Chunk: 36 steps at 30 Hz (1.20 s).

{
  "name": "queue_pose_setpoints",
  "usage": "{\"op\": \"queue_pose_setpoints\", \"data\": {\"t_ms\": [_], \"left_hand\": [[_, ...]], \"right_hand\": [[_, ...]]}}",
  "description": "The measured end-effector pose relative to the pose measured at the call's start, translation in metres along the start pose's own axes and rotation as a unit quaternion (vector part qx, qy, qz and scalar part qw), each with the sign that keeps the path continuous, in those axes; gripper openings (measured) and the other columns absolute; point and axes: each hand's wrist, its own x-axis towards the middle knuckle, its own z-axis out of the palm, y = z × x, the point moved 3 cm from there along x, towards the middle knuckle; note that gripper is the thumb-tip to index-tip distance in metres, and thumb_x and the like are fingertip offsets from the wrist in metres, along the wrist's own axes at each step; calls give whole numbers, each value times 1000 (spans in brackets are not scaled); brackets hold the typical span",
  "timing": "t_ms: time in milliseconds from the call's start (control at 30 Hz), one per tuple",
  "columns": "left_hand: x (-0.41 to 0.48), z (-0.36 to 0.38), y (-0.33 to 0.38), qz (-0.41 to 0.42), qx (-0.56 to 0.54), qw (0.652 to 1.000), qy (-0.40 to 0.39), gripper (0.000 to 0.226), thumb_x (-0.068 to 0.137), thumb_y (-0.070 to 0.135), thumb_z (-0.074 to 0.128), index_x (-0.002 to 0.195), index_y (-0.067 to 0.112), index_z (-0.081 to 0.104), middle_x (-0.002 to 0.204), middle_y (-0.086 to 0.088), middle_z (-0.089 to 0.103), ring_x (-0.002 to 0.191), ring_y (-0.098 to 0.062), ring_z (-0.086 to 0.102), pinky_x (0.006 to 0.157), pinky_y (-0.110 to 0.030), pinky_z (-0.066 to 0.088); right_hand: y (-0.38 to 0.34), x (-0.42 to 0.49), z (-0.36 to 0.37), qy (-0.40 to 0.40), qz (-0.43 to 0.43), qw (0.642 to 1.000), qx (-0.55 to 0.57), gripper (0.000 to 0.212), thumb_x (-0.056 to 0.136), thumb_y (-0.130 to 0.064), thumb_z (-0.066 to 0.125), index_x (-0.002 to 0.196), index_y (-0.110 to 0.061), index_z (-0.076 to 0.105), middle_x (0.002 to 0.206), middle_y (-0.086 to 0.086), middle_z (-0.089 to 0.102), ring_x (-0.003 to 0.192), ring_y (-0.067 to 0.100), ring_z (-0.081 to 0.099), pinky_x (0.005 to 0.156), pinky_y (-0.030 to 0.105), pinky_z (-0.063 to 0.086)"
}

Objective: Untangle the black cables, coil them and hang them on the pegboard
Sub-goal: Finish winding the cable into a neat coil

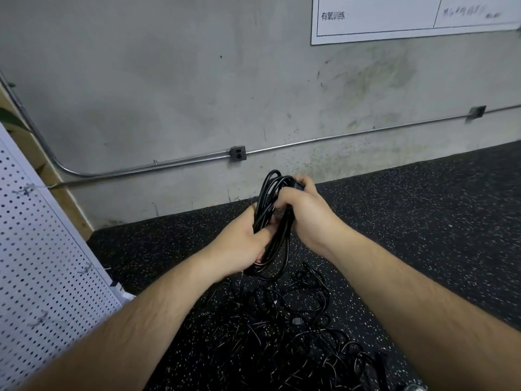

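The coiled black cable (277,249) gripped by my left hand (239,246) and right hand (307,213) has a smooth, faintly glossy plastic sheath, as does the loose black cable tangle (282,320) below. The black, white-speckled rubber floor (423,221) looks matt and grainy. The grey concrete wall (169,80) is rough and stained, and its thin metal conduit (141,170) has a dull sheen. The white perforated pegboard (42,249) looks smooth and matt.

wall conduit (183,160), outlet box (238,153), perhaps a chart (394,21)

Stained grey concrete wall (141,80). Conduit (338,137) runs 9 to 3, outlet box (237,153) at 12. Poster (394,18) at 1. Black speckled floor (423,207) at 6.
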Motion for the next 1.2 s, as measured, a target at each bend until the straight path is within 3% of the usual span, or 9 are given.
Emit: {"op": "queue_pose_setpoints", "data": {"t_ms": [100,200,333,433,533,667,833,1000,1200], "left_hand": [[-3,-3,2,-13,-68,997,-18,7,104,21,54,99,23,51,58,8,48,55,-12,47,60,-33,44],[-4,-6,1,-26,-114,993,-10,15,105,23,55,91,18,50,62,4,50,54,-13,46,55,-31,44],[-6,-7,2,-35,-163,986,27,22,104,34,54,108,13,57,71,-5,62,54,-17,58,50,-31,50],[-4,-11,-1,-29,-164,985,51,31,103,43,53,116,16,61,88,-10,71,69,-23,67,62,-44,59],[0,-16,-5,-11,-67,994,88,25,104,45,51,110,23,62,67,10,67,75,-18,69,85,-53,59],[0,-12,-4,-10,-83,994,65,13,105,40,50,112,30,55,57,6,54,57,-18,58,64,-43,58],[-1,-1,5,6,-45,998,40,10,106,37,48,111,30,52,66,8,51,53,-6,47,51,-24,47],[-1,-8,0,1,-61,998,18,8,104,40,51,108,33,53,65,5,48,59,-12,49,54,-30,50],[-7,-4,2,-35,-222,974,-35,7,103,15,56,102,9,59,79,-1,60,66,-14,59,58,-32,52]], "right_hand": [[-4,-1,3,-58,-5,994,94,41,76,2,71,108,-10,48,93,17,62,87,33,63,84,50,51],[-5,0,3,-29,-39,999,21,41,84,-6,80,112,-10,51,97,11,70,92,28,71,94,47,57],[-7,2,2,9,-63,996,-60,43,86,-15,81,113,-15,48,95,6,69,91,22,71,91,40,58],[-10,2,0,2,-74,995,-64,41,89,-17,79,115,-12,48,69,1,61,65,19,61,74,41,54],[-13,4,-3,6,-94,990,-104,26,89,-20,78,100,-13,56,61,-3,56,54,17,54,65,41,50],[-10,3,-4,-4,-77,995,-69,16,88,-18,79,77,-19,67,61,0,55,55,15,50,61,37,46],[-4,-1,-2,-18,9,999,46,29,87,-19,79,110,-8,65,92,10,67,64,13,62,53,23,48],[-8,-3,-6,-41,1,998,42,35,93,-14,72,119,8,66,106,22,73,87,22,70,76,35,60],[-16,-4,-5,-26,-32,999,14,10,95,-14,69,98,-4,66,81,12,71,74,27,68,71,38,60]]}}
